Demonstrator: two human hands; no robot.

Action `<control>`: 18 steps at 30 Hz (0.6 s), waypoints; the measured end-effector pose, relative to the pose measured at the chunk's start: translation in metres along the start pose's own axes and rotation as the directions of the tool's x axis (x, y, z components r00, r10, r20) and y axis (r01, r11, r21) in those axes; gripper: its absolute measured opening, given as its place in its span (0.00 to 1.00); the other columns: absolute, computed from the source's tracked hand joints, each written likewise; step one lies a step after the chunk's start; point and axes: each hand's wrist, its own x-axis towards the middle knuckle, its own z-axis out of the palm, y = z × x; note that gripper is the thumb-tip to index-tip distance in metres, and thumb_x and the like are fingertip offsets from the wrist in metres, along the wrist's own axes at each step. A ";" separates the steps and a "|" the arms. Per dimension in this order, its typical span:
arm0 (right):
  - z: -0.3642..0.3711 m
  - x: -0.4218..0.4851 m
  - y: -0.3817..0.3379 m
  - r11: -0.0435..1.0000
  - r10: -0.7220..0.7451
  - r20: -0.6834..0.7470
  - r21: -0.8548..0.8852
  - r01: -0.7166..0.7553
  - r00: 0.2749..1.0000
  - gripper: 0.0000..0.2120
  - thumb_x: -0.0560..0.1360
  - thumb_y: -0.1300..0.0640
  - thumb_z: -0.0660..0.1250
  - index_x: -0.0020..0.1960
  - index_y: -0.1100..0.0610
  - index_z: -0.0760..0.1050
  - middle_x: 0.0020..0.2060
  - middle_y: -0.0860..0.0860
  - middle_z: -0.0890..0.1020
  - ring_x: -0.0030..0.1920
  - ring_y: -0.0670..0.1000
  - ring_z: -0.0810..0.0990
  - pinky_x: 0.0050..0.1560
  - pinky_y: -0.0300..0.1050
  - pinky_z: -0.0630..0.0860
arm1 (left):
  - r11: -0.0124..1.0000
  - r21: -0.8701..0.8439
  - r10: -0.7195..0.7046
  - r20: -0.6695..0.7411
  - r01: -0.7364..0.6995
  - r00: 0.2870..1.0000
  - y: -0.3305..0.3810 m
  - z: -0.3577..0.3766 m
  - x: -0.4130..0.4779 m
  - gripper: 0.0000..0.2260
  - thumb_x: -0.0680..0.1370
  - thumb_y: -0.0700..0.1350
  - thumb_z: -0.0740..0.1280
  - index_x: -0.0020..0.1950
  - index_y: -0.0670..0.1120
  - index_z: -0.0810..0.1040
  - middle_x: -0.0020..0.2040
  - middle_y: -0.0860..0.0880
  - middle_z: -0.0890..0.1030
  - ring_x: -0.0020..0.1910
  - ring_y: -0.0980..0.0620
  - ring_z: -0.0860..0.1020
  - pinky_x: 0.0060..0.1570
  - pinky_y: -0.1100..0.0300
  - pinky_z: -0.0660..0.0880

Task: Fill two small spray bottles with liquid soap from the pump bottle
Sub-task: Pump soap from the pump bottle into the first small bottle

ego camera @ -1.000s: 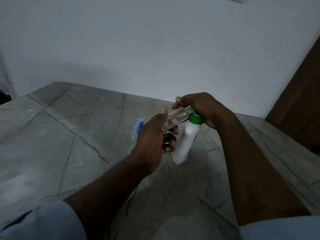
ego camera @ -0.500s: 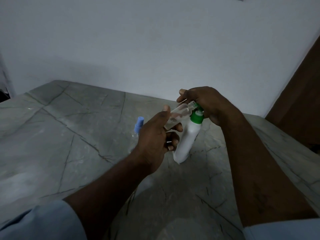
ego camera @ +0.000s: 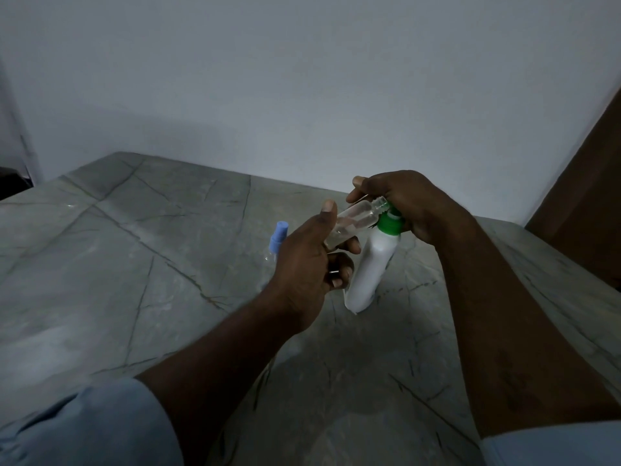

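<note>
Pump bottle, white, label unreadable

I note two bare forearms, both light blue sleeves pushed up past the wrists. The left hand wears a ring on one finger.

A clear, uncapped small spray bottle lies tilted at centre frame, its open threaded neck pointing up-right against the green collar of the white pump bottle. The pump bottle leans, base resting on the grey surface. Left of both stands a second clear spray bottle with blue sprayer top.
</note>
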 end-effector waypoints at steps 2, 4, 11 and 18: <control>-0.003 0.000 -0.003 1.000 -0.021 -0.024 -0.005 0.021 0.999 0.12 0.78 0.50 0.69 0.45 0.55 0.87 0.48 0.53 0.88 0.47 0.56 0.85 0.54 0.54 0.79 | 1.000 0.007 0.018 0.012 -0.018 1.000 0.000 0.001 0.000 0.23 0.82 0.59 0.59 0.60 0.41 0.80 0.38 0.47 0.79 0.28 0.53 0.70 0.26 0.63 0.67; -0.006 0.001 -0.006 0.999 -0.052 -0.060 -0.012 0.051 0.997 0.10 0.77 0.51 0.68 0.46 0.55 0.86 0.49 0.53 0.87 0.53 0.59 0.85 0.57 0.56 0.80 | 0.999 0.010 0.034 0.031 -0.035 0.999 0.000 0.002 -0.001 0.22 0.82 0.60 0.58 0.57 0.44 0.80 0.38 0.47 0.79 0.29 0.53 0.70 0.29 0.61 0.65; -0.003 0.000 -0.005 0.999 -0.004 -0.033 0.038 0.005 0.999 0.10 0.77 0.52 0.69 0.45 0.55 0.87 0.50 0.50 0.88 0.51 0.56 0.85 0.57 0.55 0.79 | 0.998 0.041 0.039 0.037 -0.041 0.999 0.001 0.001 -0.001 0.25 0.83 0.60 0.57 0.63 0.42 0.79 0.39 0.46 0.79 0.28 0.53 0.70 0.27 0.63 0.67; 0.001 0.000 0.000 0.997 0.049 0.003 0.058 -0.049 0.999 0.08 0.77 0.57 0.69 0.47 0.57 0.87 0.46 0.51 0.89 0.43 0.53 0.86 0.48 0.50 0.80 | 0.999 0.030 0.017 0.004 -0.017 1.000 0.000 -0.001 -0.001 0.25 0.82 0.61 0.58 0.62 0.40 0.79 0.38 0.46 0.79 0.28 0.53 0.71 0.25 0.64 0.68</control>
